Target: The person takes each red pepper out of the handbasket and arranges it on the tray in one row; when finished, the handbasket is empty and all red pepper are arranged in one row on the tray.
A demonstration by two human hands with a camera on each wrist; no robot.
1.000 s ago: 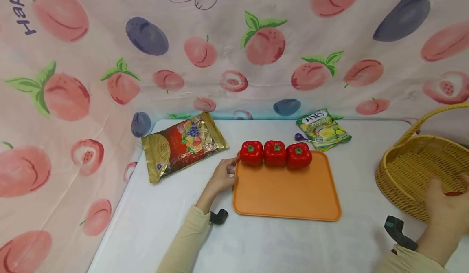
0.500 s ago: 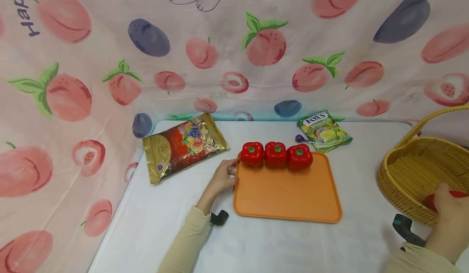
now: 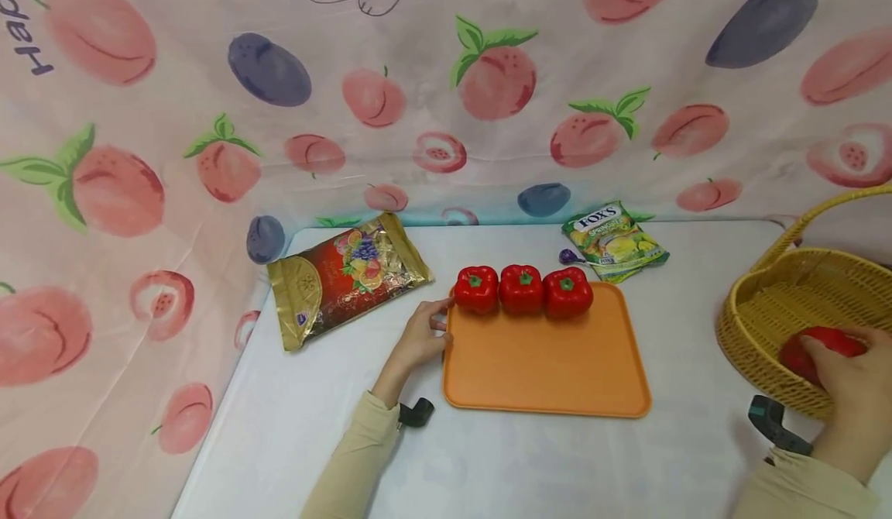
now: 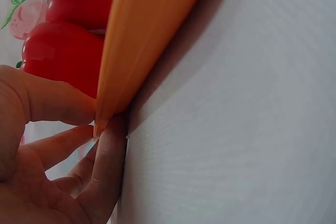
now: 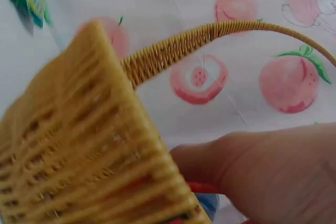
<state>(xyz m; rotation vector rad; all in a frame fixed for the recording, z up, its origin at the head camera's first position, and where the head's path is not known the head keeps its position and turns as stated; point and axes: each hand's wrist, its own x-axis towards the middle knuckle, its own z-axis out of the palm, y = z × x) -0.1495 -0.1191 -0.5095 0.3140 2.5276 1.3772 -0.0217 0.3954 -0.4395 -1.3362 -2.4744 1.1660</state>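
Note:
My left hand (image 3: 420,337) pinches the left edge of an orange tray (image 3: 543,372). In the left wrist view the thumb lies against the upper side of the tray's rim (image 4: 118,72), with a fingertip under it. Three red bell peppers, a left one (image 3: 476,290), a middle one (image 3: 521,289) and a right one (image 3: 567,293), stand in a row along the tray's far side. Inside a yellow wicker basket (image 3: 746,341) my right hand (image 3: 860,383) holds another red bell pepper (image 3: 801,358). The basket wall (image 5: 94,129) hides most of that pepper in the right wrist view.
A red and gold candy bag (image 3: 348,279) lies at the back left. Behind the tray are a green Fox's candy bag (image 3: 613,242) and a purple-wrapped lollipop (image 3: 568,257). The basket's handle (image 3: 801,225) arches high at the right. A fruit-print cloth (image 3: 418,62) hangs behind.
My right hand has gone into the basket and taken hold of a red bell pepper, which has shifted slightly up and left there. The left hand stays at the tray's edge.

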